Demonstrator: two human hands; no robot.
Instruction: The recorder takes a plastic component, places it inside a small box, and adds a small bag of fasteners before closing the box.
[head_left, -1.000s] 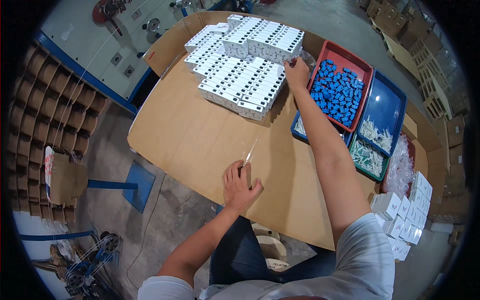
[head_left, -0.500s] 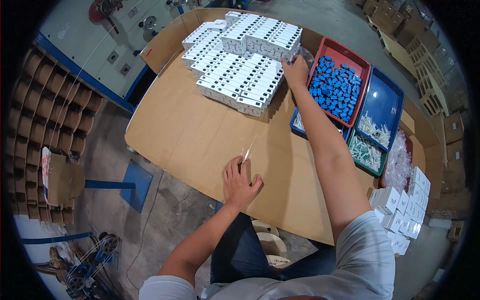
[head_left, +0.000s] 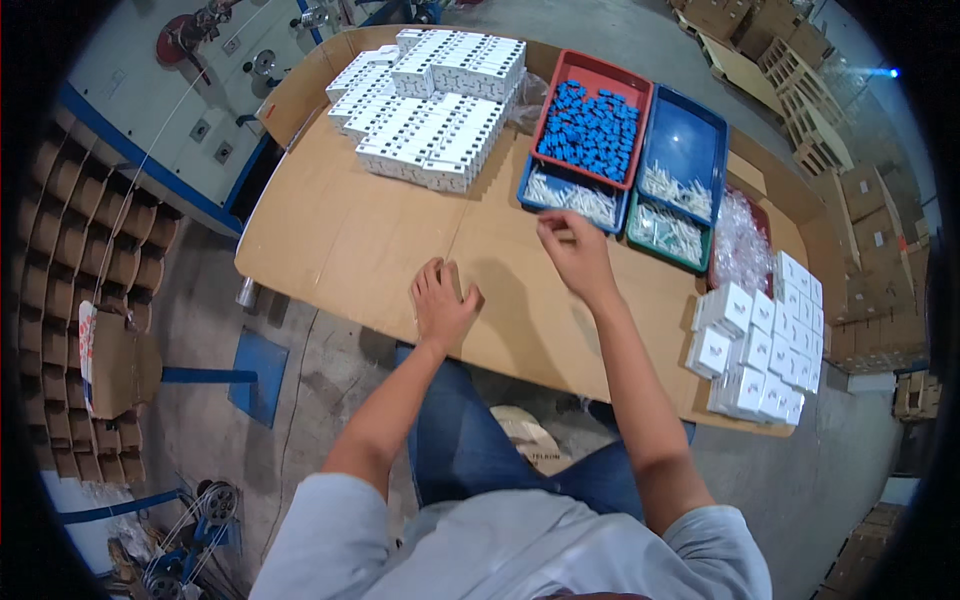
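Observation:
My left hand (head_left: pixel 442 305) rests on the brown cardboard-covered table (head_left: pixel 340 240) near its front edge. Its fingers are spread and nothing shows in them. Over the tabletop is my right hand (head_left: pixel 578 258), its fingers loosely bent and apart, with no object visible in it. Just beyond it lies a blue tray of small white sticks (head_left: pixel 575 197), partly under a red tray (head_left: pixel 645 90) of small blue plastic pieces (head_left: pixel 588 122). Toward the far left, a stepped block of slim white boxes (head_left: pixel 430 145) stands in tight rows, away from both hands.
At the right stand another blue tray (head_left: pixel 690 120) and a green tray (head_left: pixel 672 257), both with white sticks, and clear plastic bags (head_left: pixel 738 240). White square boxes (head_left: pixel 765 345) are stacked at the table's right end. Cardboard walls (head_left: pixel 285 100) edge the table's far side.
My right hand has left the corner of the white box stack and come back toward me, in front of the trays. My left hand stays near the front edge. The view has shifted.

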